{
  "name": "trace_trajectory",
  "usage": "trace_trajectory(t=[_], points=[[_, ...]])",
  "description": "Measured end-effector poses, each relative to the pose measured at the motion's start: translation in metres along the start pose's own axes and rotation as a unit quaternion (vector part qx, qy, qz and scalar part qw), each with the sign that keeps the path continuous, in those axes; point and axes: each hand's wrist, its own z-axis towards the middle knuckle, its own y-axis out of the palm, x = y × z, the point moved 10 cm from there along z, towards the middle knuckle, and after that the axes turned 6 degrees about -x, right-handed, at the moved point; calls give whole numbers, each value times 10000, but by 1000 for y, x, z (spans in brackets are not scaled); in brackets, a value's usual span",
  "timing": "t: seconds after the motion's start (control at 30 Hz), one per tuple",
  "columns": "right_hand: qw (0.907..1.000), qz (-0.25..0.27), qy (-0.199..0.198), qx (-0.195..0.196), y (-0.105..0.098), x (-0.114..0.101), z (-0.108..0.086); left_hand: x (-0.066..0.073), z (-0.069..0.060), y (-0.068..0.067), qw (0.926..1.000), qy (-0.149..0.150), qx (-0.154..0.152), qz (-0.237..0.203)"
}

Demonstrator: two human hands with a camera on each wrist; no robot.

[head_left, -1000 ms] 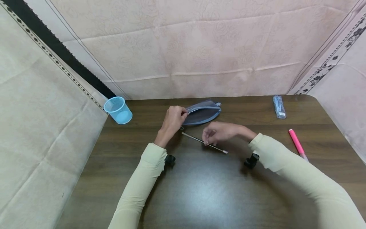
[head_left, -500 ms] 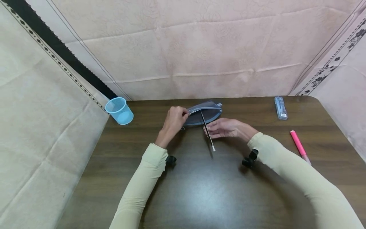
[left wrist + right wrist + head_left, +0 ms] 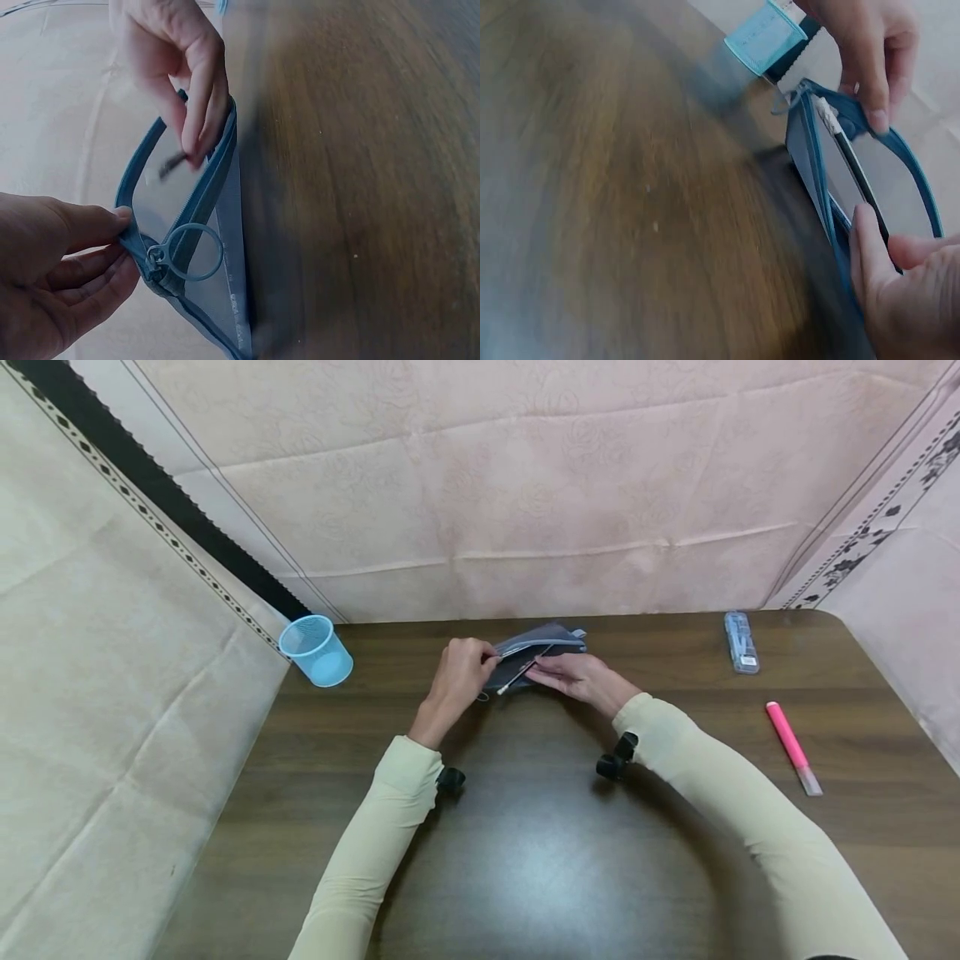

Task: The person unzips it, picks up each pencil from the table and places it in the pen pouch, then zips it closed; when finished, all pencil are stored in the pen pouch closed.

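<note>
A dark blue zip pouch (image 3: 551,633) with lighter blue edging lies near the table's back edge, its mouth spread apart. My left hand (image 3: 456,681) pinches the zipper edge near one end, beside the ring-shaped zipper pull (image 3: 196,252). A dark pencil (image 3: 853,159) with a whitish end is held between the thumb and fingers of my right hand (image 3: 576,678). It slants across the pouch opening, whitish end toward my left hand. In the right wrist view the pencil lies between the zipper edges; its other end is hidden by my fingers.
A light blue cup (image 3: 318,653) leans at the table's left back edge. On the right are a small blue translucent case (image 3: 741,643) and a pink marker (image 3: 789,739). A cloth-covered wall (image 3: 480,527) rises behind the table.
My right hand has picked the pencil up from the table, turned it, and brought it up and left to the pouch opening. My left hand stays at the zipper edge.
</note>
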Motion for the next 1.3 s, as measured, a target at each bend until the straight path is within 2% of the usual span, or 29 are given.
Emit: trace_trajectory(t=[0.4,0.57,0.73,0.87,1.0,1.13,1.3], points=[[9934,-36,-620,961,12,-2,16,2,-2,5,9999,54,-57,-143],[9921,12,-649,1073,13,1,19,2,-3,7,9999,119,-108,-24],[9915,-80,-572,1163,9,8,14,4,-5,13,9992,213,-323,100],[9930,-372,-538,986,10,13,2,6,-8,20,9977,394,-499,219],[9928,-840,-314,789,6,24,-17,8,-10,25,9962,564,-613,248],[9931,-1135,-88,292,11,35,-38,8,-12,30,9945,738,-715,189],[9884,-1509,40,-171,12,39,-60,6,-20,29,9891,1224,-809,113]])
